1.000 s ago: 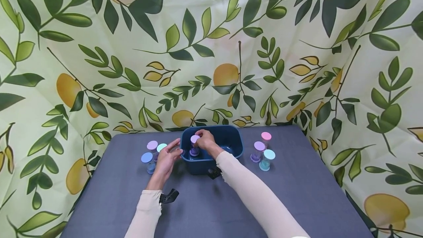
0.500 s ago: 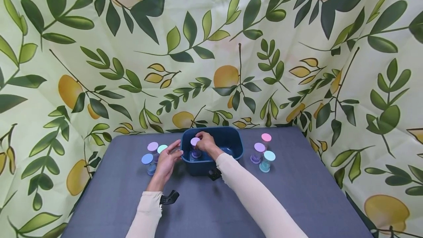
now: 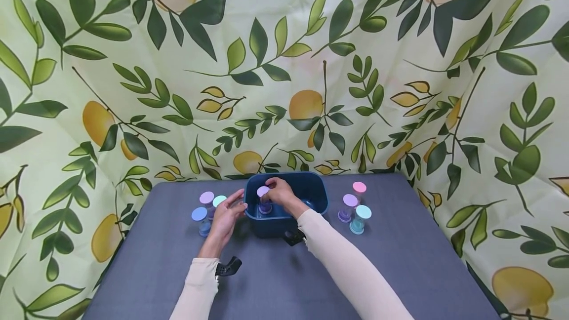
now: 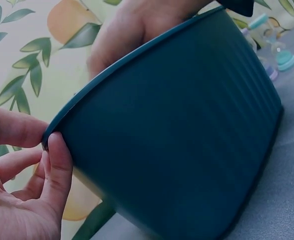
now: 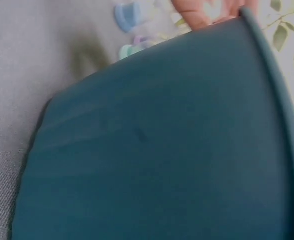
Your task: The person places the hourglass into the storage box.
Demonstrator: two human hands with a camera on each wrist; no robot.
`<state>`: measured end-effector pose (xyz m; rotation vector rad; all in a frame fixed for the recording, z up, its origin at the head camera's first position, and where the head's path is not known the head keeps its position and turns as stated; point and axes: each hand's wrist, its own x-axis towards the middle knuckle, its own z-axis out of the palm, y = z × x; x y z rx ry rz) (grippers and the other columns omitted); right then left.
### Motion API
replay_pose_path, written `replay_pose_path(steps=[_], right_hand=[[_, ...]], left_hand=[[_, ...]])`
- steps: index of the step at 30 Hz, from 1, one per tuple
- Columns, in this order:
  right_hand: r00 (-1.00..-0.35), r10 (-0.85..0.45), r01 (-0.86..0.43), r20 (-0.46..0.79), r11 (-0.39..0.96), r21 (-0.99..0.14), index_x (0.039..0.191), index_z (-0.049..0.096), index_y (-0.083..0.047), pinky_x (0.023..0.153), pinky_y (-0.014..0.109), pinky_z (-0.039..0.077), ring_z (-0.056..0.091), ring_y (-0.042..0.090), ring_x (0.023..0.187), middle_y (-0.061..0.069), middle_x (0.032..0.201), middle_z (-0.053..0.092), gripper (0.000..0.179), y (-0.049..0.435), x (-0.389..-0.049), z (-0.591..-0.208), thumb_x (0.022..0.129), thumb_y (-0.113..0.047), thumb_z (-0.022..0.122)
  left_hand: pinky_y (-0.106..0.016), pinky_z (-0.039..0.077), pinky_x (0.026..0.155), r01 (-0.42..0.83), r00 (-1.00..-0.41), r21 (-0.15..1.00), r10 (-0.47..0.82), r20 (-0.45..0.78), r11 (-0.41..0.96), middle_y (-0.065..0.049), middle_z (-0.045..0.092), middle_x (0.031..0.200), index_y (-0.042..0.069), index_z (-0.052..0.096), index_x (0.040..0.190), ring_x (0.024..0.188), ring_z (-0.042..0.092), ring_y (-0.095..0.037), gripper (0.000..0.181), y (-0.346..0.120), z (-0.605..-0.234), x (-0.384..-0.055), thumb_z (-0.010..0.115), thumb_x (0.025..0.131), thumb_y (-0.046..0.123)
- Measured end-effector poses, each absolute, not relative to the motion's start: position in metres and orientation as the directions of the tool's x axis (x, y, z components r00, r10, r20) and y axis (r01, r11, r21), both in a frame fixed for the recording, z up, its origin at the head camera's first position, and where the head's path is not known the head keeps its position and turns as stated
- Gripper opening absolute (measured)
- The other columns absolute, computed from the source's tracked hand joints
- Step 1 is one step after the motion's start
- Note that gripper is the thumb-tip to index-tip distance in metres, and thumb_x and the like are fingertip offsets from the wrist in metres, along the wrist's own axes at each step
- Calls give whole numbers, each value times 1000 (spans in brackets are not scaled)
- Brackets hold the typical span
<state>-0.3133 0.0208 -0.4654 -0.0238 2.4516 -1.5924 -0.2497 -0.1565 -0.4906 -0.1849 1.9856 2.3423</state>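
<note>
A dark blue plastic bin stands on the table towards the back. At its left end my left hand pinches the rim, thumb on the outer wall, as the left wrist view shows. My right hand reaches over the front wall into the bin. Its fingers grip a purple sand timer near the lilac top cap; the timer is upright at the left inside. The right fingertips are hidden in the right wrist view, where the bin's wall fills most of the frame.
Left of the bin stand sand timers with blue, lilac and mint caps, close to the left hand. To its right stand pink, lilac and mint ones. A leaf-and-fruit patterned cloth hangs behind.
The view has shifted slightly. Both hands keep their holds on the bin rim and the purple sand timer, which has barely moved inside the bin.
</note>
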Motion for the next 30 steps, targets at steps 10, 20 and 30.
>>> replay_pose_path(steps=[10, 20, 30], right_hand=[[-991, -90, 65, -95, 286, -956, 127, 59, -7, 105, 45, 45, 55, 30, 122, 14, 130, 60, 41, 48, -306, -453, 87, -11, 70], [-998, -42, -57, 48, 237, -970, 132, 56, -6, 104, 48, 45, 54, 28, 127, 14, 134, 59, 41, 90, -285, -436, 92, -12, 65], [-969, 25, -224, 247, 347, -911, 127, 58, -1, 105, 47, 46, 56, 34, 125, 21, 130, 59, 37, 142, -262, -432, 91, -6, 65]], left_hand=[[-20, 50, 77, -113, -992, 978, -26, -119, -177, -17, 47, 141, 3, 48, 143, 106, 55, -15, 52, -155, -494, -249, 57, 92, 0], [-19, 50, 78, -127, -990, 977, -35, -135, -170, -14, 48, 142, 7, 50, 143, 111, 52, -16, 50, -156, -495, -250, 57, 93, 2], [-19, 50, 79, -130, -990, 976, -29, -137, -174, -14, 47, 143, 7, 49, 143, 113, 51, -17, 51, -157, -493, -251, 57, 94, 2]])
